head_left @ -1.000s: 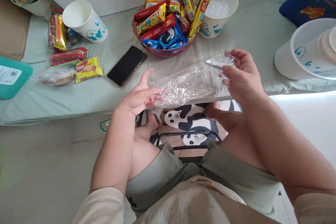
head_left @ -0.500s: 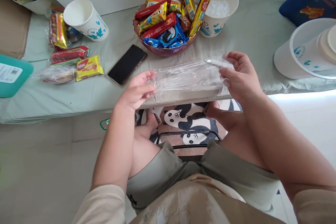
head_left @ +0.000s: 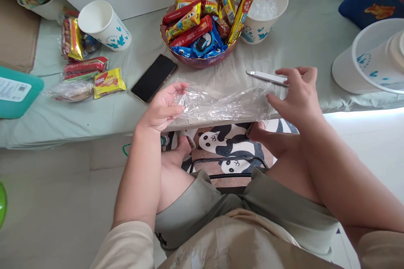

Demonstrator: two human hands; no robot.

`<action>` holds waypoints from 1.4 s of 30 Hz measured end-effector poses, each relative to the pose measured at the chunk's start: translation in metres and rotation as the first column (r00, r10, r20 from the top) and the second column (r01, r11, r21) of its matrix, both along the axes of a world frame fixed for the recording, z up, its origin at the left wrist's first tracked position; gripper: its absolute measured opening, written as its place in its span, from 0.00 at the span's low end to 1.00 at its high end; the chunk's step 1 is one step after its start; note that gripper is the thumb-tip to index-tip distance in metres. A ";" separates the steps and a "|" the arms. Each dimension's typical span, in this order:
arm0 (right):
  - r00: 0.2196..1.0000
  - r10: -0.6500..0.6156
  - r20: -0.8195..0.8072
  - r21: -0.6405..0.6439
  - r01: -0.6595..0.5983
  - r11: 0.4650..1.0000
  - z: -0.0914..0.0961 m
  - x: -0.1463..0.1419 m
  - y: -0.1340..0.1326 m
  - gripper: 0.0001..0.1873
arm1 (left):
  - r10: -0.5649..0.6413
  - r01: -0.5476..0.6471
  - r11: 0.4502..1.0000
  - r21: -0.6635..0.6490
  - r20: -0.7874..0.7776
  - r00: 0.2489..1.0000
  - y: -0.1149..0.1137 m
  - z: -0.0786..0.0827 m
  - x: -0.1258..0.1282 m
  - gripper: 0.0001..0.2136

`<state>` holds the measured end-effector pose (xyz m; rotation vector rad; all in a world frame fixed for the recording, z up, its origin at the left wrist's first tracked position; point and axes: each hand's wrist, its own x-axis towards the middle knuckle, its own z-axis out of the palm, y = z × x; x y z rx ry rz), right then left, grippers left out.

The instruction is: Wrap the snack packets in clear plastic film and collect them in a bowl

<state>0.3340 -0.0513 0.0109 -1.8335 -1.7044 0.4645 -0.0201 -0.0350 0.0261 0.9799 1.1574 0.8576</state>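
Note:
A clear, crinkled plastic bag (head_left: 221,103) stretches across the front edge of the cloth-covered table. Its left end is in my left hand (head_left: 164,107), whose fingers and thumb curl round the film. My right hand (head_left: 298,92) is open at the other end, thumb and fingers apart, the thumb close to the bag's right edge. A slim white tool, seemingly a utility knife (head_left: 267,77), lies on the cloth with its right end beneath my right fingers. Behind the bag stands a bowl (head_left: 202,62) heaped with wrapped snacks (head_left: 192,31).
A black phone (head_left: 154,77) lies left of the bowl. Paper cups stand on both sides, the right cup (head_left: 265,12) holding clear plastic pieces. Wrapped snacks (head_left: 110,83) and a teal container (head_left: 20,92) are at left. A white bin (head_left: 353,71) with cups is at right.
My right hand has let go of the bag's right end, opened and shifted slightly right over the white tool. The bag has slackened and sunk lower.

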 end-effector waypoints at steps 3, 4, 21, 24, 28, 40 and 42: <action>0.992 0.095 -0.087 0.111 -0.085 0.990 0.024 -0.011 0.004 0.19 | -0.102 0.103 0.995 -0.006 0.051 0.993 -0.002 0.004 -0.004 0.29; 0.980 0.145 -0.139 0.105 -0.131 0.986 0.031 -0.017 0.006 0.16 | -0.138 0.139 0.990 -0.009 0.068 0.988 -0.002 0.005 -0.005 0.29; 0.517 0.119 -0.848 -0.209 -0.532 0.820 0.016 -0.069 0.004 0.13 | 0.292 -0.293 0.954 -0.056 0.379 0.878 0.026 0.000 0.025 0.14; 0.472 0.079 -0.878 -0.171 -0.464 0.869 0.012 -0.065 0.004 0.16 | 0.303 -0.265 0.952 -0.151 0.365 0.880 0.011 -0.008 0.048 0.13; 0.480 0.066 -0.875 -0.174 -0.439 0.882 0.006 -0.065 0.000 0.18 | 0.030 0.052 0.978 -0.203 0.384 0.923 -0.016 -0.020 0.080 0.29; 0.520 -0.008 -0.854 -0.210 -0.331 0.920 0.006 -0.062 -0.002 0.15 | 0.256 -0.215 0.965 -0.152 0.344 0.903 -0.015 -0.019 0.076 0.19; 0.530 0.002 -0.848 -0.204 -0.330 0.922 0.005 -0.063 -0.002 0.15 | 0.057 0.013 0.977 -0.212 0.322 0.945 -0.020 -0.022 0.078 0.21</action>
